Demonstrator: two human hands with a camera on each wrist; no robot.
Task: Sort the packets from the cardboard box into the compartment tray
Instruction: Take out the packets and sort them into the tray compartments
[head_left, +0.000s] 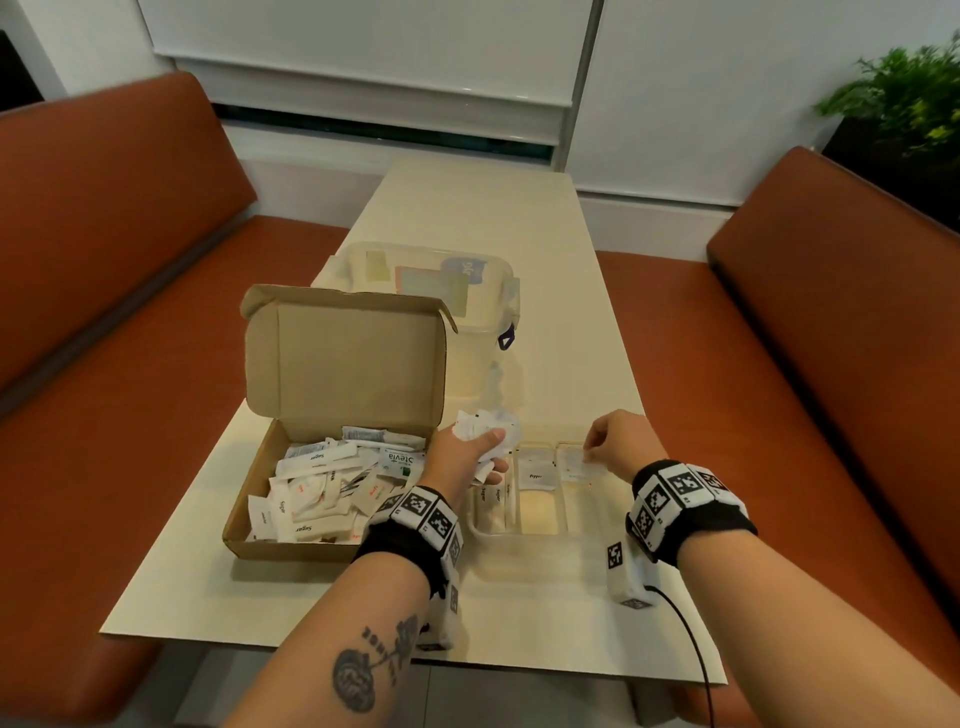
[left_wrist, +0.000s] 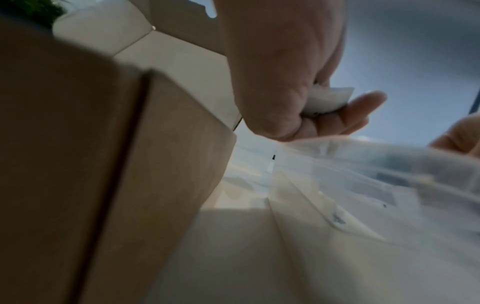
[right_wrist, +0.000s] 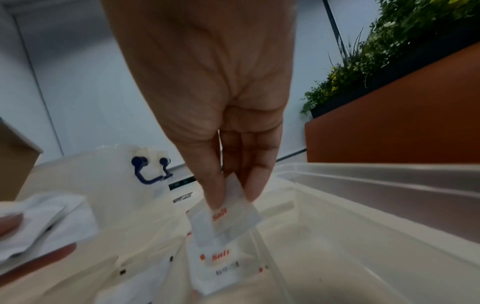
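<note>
An open cardboard box (head_left: 260, 499) on the left of the table holds several white packets (head_left: 322, 488). My left hand (head_left: 467, 452) grips a bunch of white packets (head_left: 485, 423) between the box and the clear compartment tray (head_left: 519, 540), with the same bunch (left_wrist: 327, 100) showing in the left wrist view. My right hand (head_left: 605, 449) hangs over the tray's right compartment and pinches a salt packet (right_wrist: 228, 216) by its top edge. Under it another salt packet (right_wrist: 215, 265) lies in that compartment. A pepper packet (head_left: 535, 470) and sugar sticks (head_left: 491, 493) lie in other compartments.
A clear lidded plastic container (head_left: 441, 291) stands behind the box. Orange bench seats (head_left: 810, 364) flank the pale table (head_left: 467, 208). A green plant (head_left: 904, 98) sits at the far right. A black cable (head_left: 691, 644) runs from my right wrist over the table's front edge.
</note>
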